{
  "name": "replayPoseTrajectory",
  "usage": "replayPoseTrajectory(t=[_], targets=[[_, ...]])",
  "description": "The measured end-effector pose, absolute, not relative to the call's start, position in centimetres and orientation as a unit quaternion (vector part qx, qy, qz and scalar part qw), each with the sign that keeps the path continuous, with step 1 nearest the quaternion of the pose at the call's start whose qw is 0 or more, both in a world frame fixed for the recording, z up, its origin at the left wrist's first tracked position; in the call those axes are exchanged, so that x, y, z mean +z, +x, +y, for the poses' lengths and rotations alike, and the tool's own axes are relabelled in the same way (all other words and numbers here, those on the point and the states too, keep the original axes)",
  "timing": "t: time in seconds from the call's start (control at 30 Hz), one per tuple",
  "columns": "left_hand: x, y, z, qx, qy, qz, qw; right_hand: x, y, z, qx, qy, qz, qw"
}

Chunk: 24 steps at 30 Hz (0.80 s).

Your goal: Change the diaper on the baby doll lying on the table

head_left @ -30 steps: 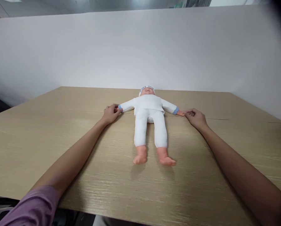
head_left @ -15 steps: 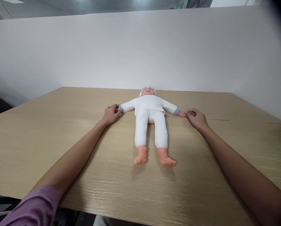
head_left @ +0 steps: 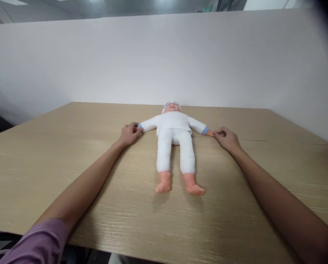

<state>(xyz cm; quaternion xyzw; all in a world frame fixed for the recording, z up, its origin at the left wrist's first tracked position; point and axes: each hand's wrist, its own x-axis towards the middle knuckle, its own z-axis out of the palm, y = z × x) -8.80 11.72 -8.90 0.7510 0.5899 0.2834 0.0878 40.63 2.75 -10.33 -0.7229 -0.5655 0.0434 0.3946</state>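
Observation:
A baby doll (head_left: 174,123) lies on its back with its feet toward me. It wears a white top and trousers, blue cuffs and a white cap with lettering, and its arms are spread to both sides. My left hand (head_left: 130,134) is closed round the doll's hand and cuff on the left. On the other side, my right hand (head_left: 227,139) pinches the tip of the doll's outstretched hand (head_left: 210,133) between thumb and fingers. The doll's bare feet (head_left: 163,187) rest on the wood.
The wooden table (head_left: 120,205) stretches to a pale partition (head_left: 158,62) behind the doll's head. A thin seam crosses the tabletop beside the doll. The near table edge runs along the bottom left.
My right hand has shifted slightly left and now closes on the doll's fingertips. The left hand and the doll look almost the same.

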Motion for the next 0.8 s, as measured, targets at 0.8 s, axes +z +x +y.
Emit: replayPoseTrajectory(t=[0.8], targets=[[-9.2,-8.9,11.6,0.271,0.773,0.572,0.038,-10.2,38.3,2.6,-0.137,-0.626,-0.697,0.322]])
